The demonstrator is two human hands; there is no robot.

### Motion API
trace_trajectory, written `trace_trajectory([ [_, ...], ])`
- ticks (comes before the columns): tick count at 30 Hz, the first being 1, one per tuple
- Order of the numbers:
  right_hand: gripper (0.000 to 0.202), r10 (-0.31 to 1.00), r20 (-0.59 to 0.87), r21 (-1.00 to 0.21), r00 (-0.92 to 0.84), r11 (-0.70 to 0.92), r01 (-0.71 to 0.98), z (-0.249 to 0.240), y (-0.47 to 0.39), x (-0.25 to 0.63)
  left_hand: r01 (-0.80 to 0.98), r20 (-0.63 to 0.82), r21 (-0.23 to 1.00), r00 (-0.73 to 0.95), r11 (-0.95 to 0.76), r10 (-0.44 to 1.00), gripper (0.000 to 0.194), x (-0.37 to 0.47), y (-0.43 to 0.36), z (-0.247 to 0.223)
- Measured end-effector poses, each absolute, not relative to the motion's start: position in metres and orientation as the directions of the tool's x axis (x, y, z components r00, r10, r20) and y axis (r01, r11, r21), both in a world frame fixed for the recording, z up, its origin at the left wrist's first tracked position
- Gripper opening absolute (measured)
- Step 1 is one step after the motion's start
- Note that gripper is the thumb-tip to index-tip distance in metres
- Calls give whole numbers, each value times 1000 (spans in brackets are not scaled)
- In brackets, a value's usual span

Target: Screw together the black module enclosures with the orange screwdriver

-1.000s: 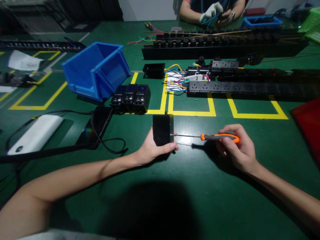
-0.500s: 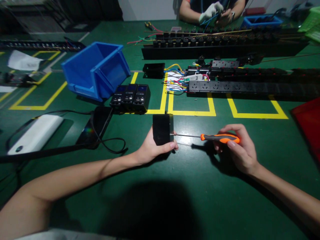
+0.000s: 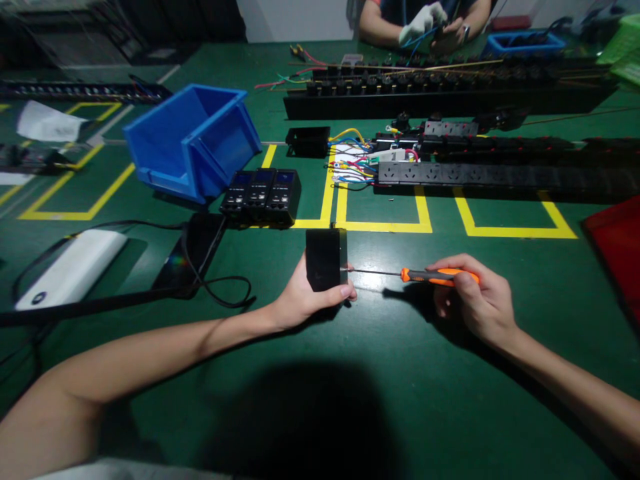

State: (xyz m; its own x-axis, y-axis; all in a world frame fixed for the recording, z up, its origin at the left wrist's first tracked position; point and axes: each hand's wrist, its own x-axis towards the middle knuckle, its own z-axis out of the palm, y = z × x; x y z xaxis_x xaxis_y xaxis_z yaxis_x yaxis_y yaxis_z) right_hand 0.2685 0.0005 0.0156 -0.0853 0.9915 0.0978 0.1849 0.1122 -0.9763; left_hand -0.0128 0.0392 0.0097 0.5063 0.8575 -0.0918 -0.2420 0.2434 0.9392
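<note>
My left hand (image 3: 305, 293) is closed around a small black box (image 3: 324, 259), holding it above the green table with the thumb along its lower edge. In my right hand (image 3: 480, 297) is a screwdriver (image 3: 440, 275) with an orange and dark grey handle, gripped between thumb and fingers. Its thin shaft lies level and its tip meets the right side of the box; any screw there is too small to make out. Beyond the box, several black modules (image 3: 263, 195) with small screens stand side by side.
A blue bin (image 3: 193, 143) stands behind the modules. At left lie a white power bank (image 3: 73, 270), a phone (image 3: 189, 257) and a looped cable. Long black socket strips (image 3: 500, 175) with loose wires stretch across the right. Across the table, a co-worker's gloved hand (image 3: 423, 25) holds blue wires.
My right hand's fingers and thumb have shifted on the screwdriver handle, which has turned to show other markings. The box and my left hand stay in place.
</note>
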Motion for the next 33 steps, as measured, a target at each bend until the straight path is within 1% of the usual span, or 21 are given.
trace_trajectory([
  [4,25,986,124,-977,-108,140,160,11,0,272,-234,-90,943,509,238,856,49,-13,40,9],
  [8,28,975,201,-960,-92,215,180,4,-2,276,-242,-99,938,499,248,861,50,-12,40,9],
  [12,19,968,233,-953,-89,246,179,4,-4,274,-250,-89,937,506,245,858,50,-12,40,10],
  [21,12,976,200,-958,-91,214,193,9,-1,271,-257,-89,934,509,250,856,51,-13,39,11],
  [28,17,987,135,-964,-82,150,219,6,1,272,-244,-90,939,508,243,856,53,-13,39,10],
  [31,17,983,157,-950,-98,177,257,5,3,275,-244,-86,940,509,239,857,52,-13,39,10],
  [33,16,973,207,-935,-105,228,272,3,4,278,-249,-80,940,507,235,858,51,-13,40,9],
])
